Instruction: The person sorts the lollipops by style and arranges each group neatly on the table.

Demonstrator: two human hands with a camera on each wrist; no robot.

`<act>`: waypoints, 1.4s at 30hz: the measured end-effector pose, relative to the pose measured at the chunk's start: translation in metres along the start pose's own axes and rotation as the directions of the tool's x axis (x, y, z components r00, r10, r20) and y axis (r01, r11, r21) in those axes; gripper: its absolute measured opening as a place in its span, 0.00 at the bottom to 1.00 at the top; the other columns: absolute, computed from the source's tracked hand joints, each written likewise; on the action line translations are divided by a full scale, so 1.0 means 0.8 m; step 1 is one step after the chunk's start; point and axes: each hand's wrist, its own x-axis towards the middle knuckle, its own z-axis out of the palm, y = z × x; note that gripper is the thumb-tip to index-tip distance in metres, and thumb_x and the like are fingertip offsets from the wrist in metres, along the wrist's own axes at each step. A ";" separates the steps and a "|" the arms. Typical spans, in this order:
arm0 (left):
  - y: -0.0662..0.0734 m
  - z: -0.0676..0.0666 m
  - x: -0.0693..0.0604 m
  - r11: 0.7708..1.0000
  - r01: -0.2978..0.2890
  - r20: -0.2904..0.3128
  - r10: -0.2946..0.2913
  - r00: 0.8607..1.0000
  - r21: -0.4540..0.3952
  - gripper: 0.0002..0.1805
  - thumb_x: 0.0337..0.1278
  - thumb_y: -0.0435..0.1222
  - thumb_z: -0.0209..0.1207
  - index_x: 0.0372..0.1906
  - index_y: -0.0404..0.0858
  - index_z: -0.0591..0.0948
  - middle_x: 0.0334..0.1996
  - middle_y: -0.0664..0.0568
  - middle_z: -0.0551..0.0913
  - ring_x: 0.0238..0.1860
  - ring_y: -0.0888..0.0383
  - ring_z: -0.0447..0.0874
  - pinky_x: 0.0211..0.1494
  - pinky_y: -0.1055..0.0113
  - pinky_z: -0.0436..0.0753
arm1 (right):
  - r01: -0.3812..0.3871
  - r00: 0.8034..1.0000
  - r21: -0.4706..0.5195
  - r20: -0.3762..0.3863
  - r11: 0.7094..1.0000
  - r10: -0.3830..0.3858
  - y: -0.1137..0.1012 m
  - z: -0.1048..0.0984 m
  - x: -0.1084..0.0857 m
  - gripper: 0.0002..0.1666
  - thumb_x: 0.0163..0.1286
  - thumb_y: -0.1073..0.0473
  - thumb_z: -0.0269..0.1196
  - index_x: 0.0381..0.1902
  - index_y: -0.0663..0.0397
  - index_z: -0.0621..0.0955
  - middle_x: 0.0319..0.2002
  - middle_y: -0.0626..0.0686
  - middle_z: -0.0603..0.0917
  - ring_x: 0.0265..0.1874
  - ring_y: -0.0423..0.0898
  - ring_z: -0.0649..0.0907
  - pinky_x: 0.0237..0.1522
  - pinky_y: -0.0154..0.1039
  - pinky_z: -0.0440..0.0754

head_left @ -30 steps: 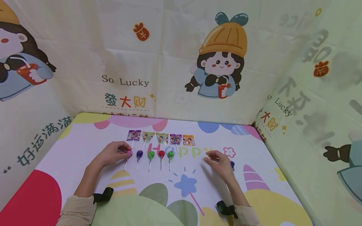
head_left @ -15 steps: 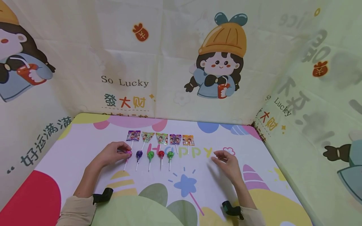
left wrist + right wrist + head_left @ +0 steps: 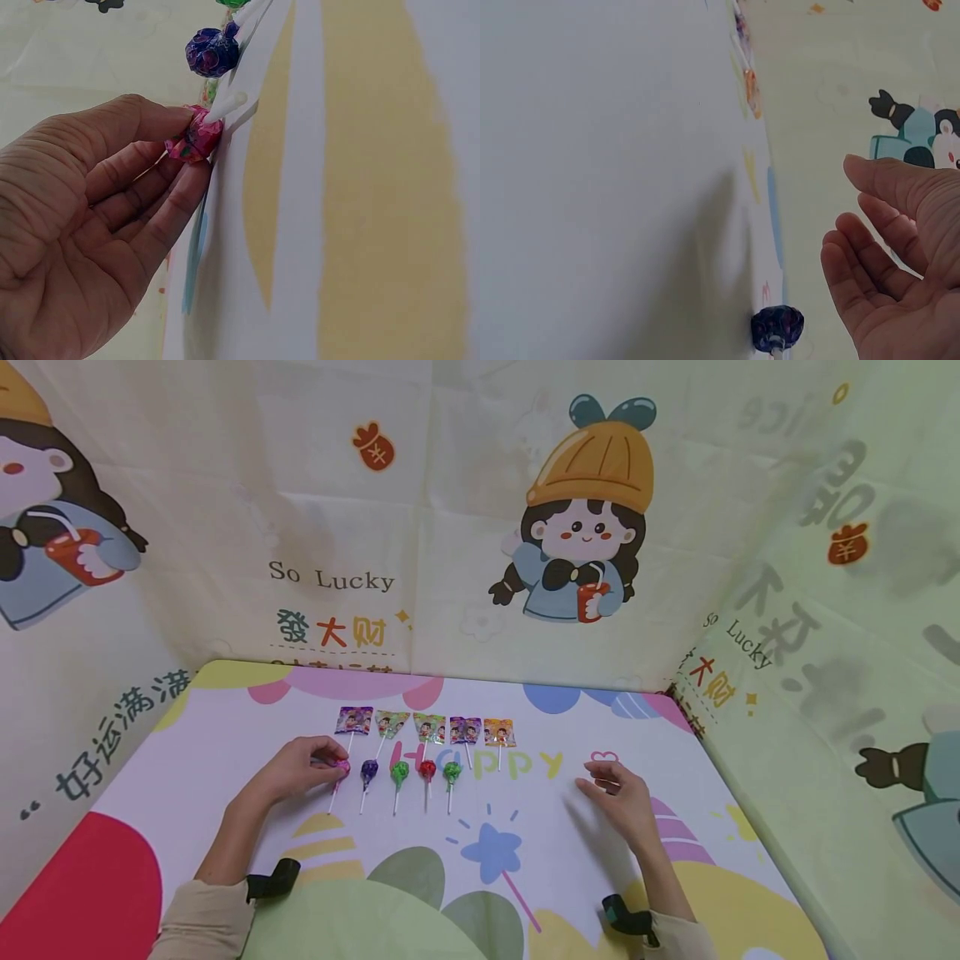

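My left hand pinches the pink wrapped head of a lollipop between thumb and fingers, at the left end of the front row; its white stick points toward me. Beside it lie a dark purple lollipop, a green lollipop, a red lollipop and another green lollipop. Over the right part of the table, my right hand holds nothing, its fingers relaxed and thumb apart. Near it in the right wrist view is another dark purple lollipop, hidden behind the hand in the head view.
Behind the front row lies a row of flat-bagged lollipops, from a purple-bagged lollipop to an orange-bagged lollipop. They lie on a table with a printed cover. Printed cloth walls stand behind it and on both sides.
My right hand has moved to the right, away from the rows, and now covers the lone purple lollipop in the head view. The left hand stays on the pink lollipop.
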 end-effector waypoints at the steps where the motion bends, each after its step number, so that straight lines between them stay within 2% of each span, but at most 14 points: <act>1: 0.000 0.000 0.000 1.000 0.000 0.000 0.000 1.000 0.001 0.13 0.61 0.35 0.69 0.47 0.34 0.83 0.39 0.49 0.84 0.42 0.53 0.79 0.52 0.54 0.84 | -0.012 1.000 0.006 0.003 1.000 0.012 0.001 -0.002 0.000 0.21 0.63 0.60 0.75 0.52 0.63 0.84 0.52 0.64 0.86 0.53 0.59 0.84 0.58 0.42 0.84; 6: 0.001 0.000 -0.001 1.000 -0.001 -0.004 0.001 1.000 0.000 0.13 0.62 0.36 0.69 0.47 0.34 0.83 0.39 0.49 0.84 0.42 0.53 0.79 0.53 0.53 0.84 | -0.024 1.000 0.003 0.000 1.000 0.024 0.007 -0.010 0.000 0.23 0.62 0.60 0.75 0.53 0.64 0.84 0.53 0.63 0.86 0.55 0.60 0.83 0.53 0.26 0.81; 9: 0.001 0.000 0.000 1.000 -0.002 -0.004 0.002 1.000 0.002 0.13 0.62 0.36 0.69 0.47 0.34 0.83 0.40 0.49 0.84 0.42 0.53 0.79 0.54 0.52 0.84 | -0.017 1.000 -0.005 -0.008 1.000 0.017 0.009 -0.015 0.000 0.23 0.62 0.60 0.75 0.53 0.65 0.83 0.52 0.62 0.86 0.53 0.59 0.83 0.50 0.21 0.78; 13: -0.001 0.000 0.000 1.000 -0.001 -0.003 0.001 1.000 0.005 0.13 0.62 0.36 0.69 0.47 0.34 0.83 0.40 0.49 0.84 0.43 0.53 0.79 0.55 0.51 0.84 | -0.021 1.000 -0.030 -0.019 0.999 0.021 0.012 -0.021 -0.001 0.23 0.63 0.60 0.75 0.53 0.65 0.83 0.51 0.62 0.86 0.52 0.57 0.83 0.51 0.21 0.79; 18: -0.002 0.000 0.001 1.000 -0.003 -0.005 0.003 1.000 0.006 0.13 0.62 0.36 0.69 0.47 0.34 0.83 0.40 0.49 0.84 0.43 0.53 0.79 0.55 0.50 0.84 | -0.055 0.998 -0.065 -0.028 0.996 0.053 0.015 -0.028 -0.002 0.23 0.64 0.58 0.74 0.54 0.64 0.83 0.53 0.62 0.85 0.56 0.59 0.82 0.55 0.23 0.77; 24: -0.003 0.001 0.001 1.000 -0.006 -0.005 0.006 1.000 -0.004 0.12 0.62 0.35 0.69 0.47 0.34 0.83 0.40 0.49 0.84 0.43 0.53 0.80 0.55 0.51 0.84 | -0.095 0.996 -0.086 -0.008 0.992 0.094 0.020 -0.033 -0.002 0.24 0.66 0.57 0.73 0.55 0.64 0.82 0.56 0.63 0.84 0.59 0.59 0.81 0.65 0.50 0.78; 27: -0.003 0.002 0.001 1.000 -0.005 -0.006 0.005 1.000 -0.005 0.12 0.62 0.35 0.69 0.47 0.34 0.83 0.40 0.49 0.84 0.43 0.53 0.80 0.55 0.50 0.84 | -0.103 0.994 -0.093 0.013 0.990 0.105 0.023 -0.034 -0.002 0.24 0.67 0.57 0.72 0.55 0.65 0.81 0.57 0.64 0.83 0.60 0.60 0.80 0.66 0.55 0.75; 36: -0.002 0.001 0.001 1.000 0.002 -0.004 -0.002 1.000 -0.003 0.13 0.61 0.35 0.69 0.47 0.34 0.83 0.40 0.49 0.84 0.43 0.53 0.80 0.56 0.50 0.84 | -0.163 0.984 -0.106 0.054 0.981 0.169 0.033 -0.031 -0.002 0.23 0.68 0.59 0.71 0.57 0.65 0.81 0.57 0.65 0.83 0.59 0.58 0.80 0.67 0.53 0.76; 42: -0.002 0.001 0.001 1.000 0.004 -0.005 -0.004 1.000 -0.001 0.13 0.61 0.35 0.70 0.47 0.34 0.83 0.40 0.49 0.84 0.43 0.53 0.80 0.55 0.51 0.84 | -0.169 0.982 -0.134 0.058 0.976 0.178 0.038 -0.029 -0.002 0.21 0.68 0.63 0.69 0.56 0.65 0.81 0.54 0.65 0.84 0.55 0.58 0.82 0.59 0.40 0.82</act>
